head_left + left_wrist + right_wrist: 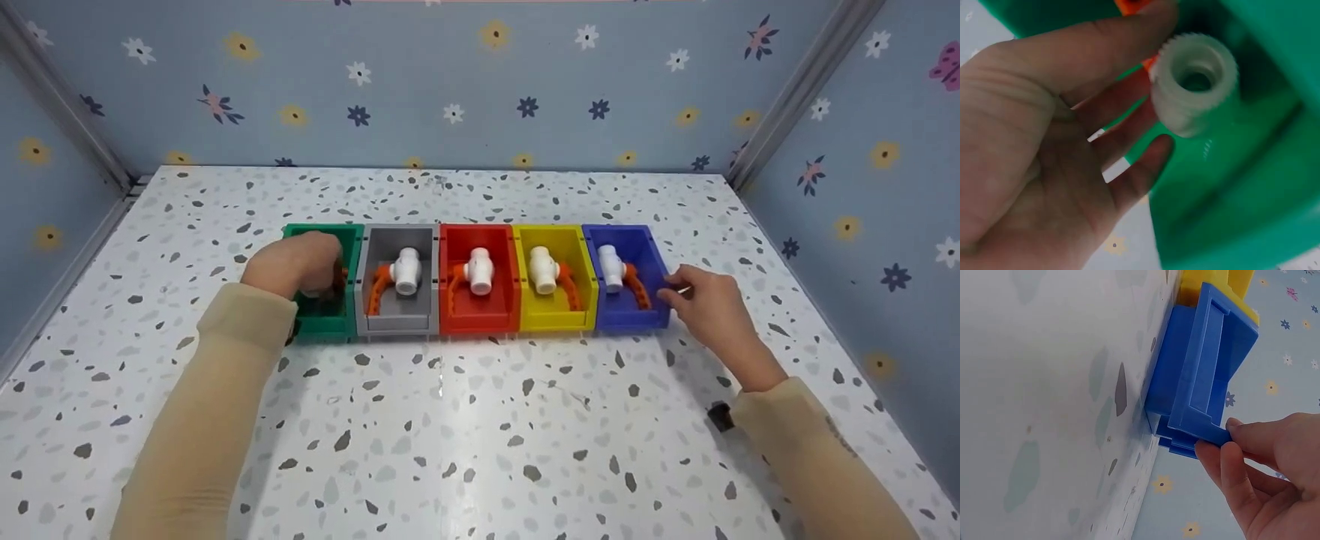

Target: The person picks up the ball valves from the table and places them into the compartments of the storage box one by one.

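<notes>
In the head view my left hand [300, 264] reaches down into the green bin [321, 330] at the left end of the row. The left wrist view shows a white ball valve [1196, 84] with an orange handle in that bin. My left thumb and fingers close around the valve at its handle side; the index fingertip is hidden. At the other end, my right hand [705, 304] pinches the side rim of the blue bin [1199, 377] between thumb and fingers. Inside the blue bin lies another white valve [611, 268] with an orange handle.
Between the end bins stand a grey bin [397, 323], a red bin [480, 322] and a yellow bin [557, 321], each with one orange-handled white valve. The bins touch side by side on a speckled table [480, 427]. Flowered panels [465, 67] enclose the back and sides.
</notes>
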{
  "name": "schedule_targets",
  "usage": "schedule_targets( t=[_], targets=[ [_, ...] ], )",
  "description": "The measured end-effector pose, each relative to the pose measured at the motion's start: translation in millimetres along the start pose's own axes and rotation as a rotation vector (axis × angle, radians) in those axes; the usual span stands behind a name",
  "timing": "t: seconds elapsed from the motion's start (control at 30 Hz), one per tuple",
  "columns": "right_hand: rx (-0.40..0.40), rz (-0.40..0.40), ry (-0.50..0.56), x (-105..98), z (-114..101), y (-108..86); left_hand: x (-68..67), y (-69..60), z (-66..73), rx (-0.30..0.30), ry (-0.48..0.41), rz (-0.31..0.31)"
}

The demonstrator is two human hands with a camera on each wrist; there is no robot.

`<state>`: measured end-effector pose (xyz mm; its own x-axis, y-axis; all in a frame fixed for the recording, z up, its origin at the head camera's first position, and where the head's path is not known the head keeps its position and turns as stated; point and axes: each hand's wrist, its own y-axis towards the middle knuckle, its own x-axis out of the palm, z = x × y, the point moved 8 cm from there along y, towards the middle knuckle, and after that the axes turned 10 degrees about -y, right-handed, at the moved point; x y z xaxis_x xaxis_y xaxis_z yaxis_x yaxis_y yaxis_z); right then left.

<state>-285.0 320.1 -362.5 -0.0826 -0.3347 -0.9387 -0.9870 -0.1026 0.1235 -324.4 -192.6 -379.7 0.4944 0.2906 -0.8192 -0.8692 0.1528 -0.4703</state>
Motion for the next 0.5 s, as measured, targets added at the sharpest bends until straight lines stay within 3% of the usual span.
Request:
schedule_targets(
  t=[0.3, 0.5],
  targets=[
    [-0.003, -0.006, -0.032, -3.1, 0.7, -3.4, -2.3, -2.0, 3.6, 0.028, -0.095, 0.006],
    [-0.059, 0.043, -0.107, -6.8, -4.8, -6.3, -4.6, -4.4, 0.4, 0.044, -0.133, 0.016]
  ],
)
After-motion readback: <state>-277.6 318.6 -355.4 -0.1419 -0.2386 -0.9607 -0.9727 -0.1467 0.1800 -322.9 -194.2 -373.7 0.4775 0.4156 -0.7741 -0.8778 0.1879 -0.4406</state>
